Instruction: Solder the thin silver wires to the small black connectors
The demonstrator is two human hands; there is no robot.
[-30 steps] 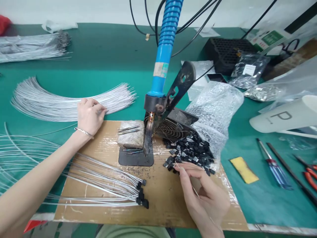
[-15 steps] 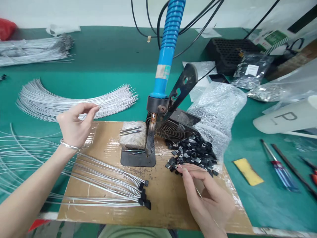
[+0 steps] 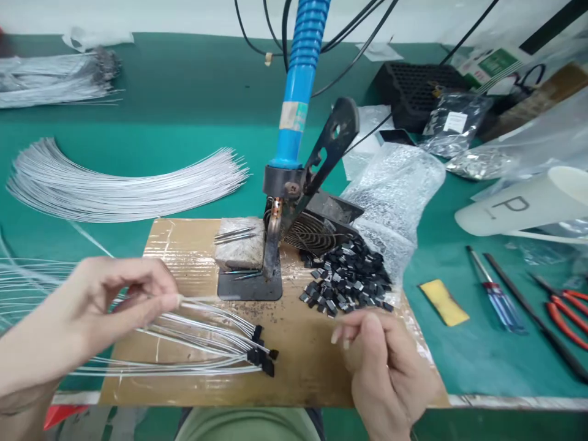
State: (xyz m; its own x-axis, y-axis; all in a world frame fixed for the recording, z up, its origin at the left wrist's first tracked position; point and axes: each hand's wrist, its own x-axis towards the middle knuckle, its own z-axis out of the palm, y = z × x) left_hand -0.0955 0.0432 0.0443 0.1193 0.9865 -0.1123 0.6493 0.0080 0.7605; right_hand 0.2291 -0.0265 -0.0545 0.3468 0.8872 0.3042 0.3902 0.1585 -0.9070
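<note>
My left hand is closed in a pinch on a white wire, its end poking out blurred past the fingertips. Just below and beyond it lie several white wires ending in black connectors. My right hand is closed, thumb against fingers, over the right part of the cardboard sheet; what it holds, if anything, is hidden. Directly beyond that hand is a pile of small black connectors. Between the hands, farther back, a blue-handled soldering iron stands tip-down in its holder.
A curved bundle of white wires lies at back left. Metal tips rest on a whitish block beside the iron. To the right are bubble wrap, a yellow sponge, a screwdriver, red-handled pliers and a white cup.
My left hand has come down and nearer from the wire bundle, bringing a wire over the connector-ended wires. The thin wire seen in my right hand no longer shows clearly. The view shifted slightly.
</note>
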